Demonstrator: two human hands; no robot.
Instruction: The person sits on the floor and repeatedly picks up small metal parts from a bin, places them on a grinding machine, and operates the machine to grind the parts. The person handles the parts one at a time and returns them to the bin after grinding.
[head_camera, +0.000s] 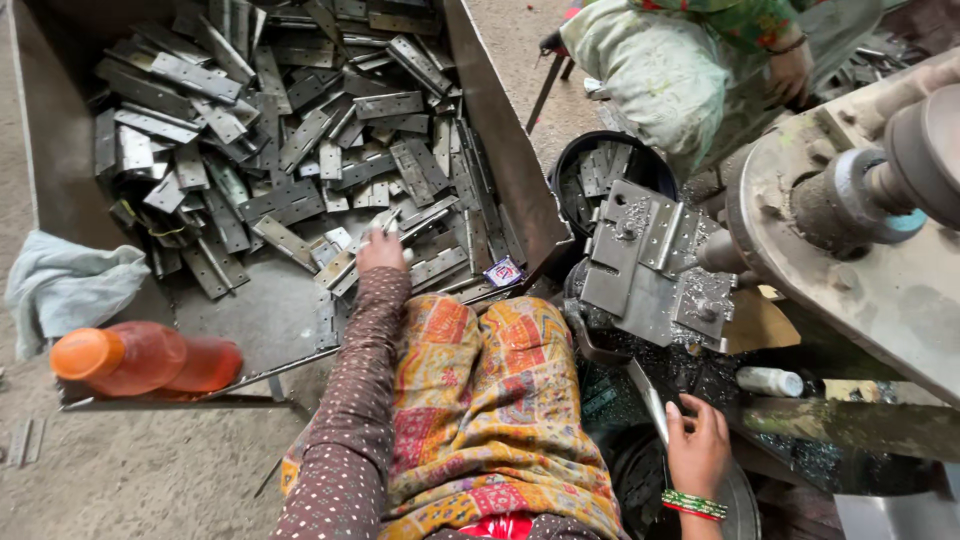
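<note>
My left hand (381, 249) reaches into a big metal tray (490, 120) heaped with grey metal hinges (290, 130), its fingers closing on a few hinge plates (400, 225) at the pile's near edge. My right hand (697, 443) rests low at the right, fingers curled on a thin metal lever (648, 398) beside a dark round bin. A steel jig plate (640, 260) strewn with metal shavings sits between my hands, in front of a drilling machine (880, 200).
An orange plastic bottle (140, 358) lies at the tray's near left corner, a pale cloth (65, 285) beside it. A black bucket (605, 170) holds more hinges. Another person (690, 70) in light green clothes sits at the top right. A small white bottle (768, 380) lies under the machine.
</note>
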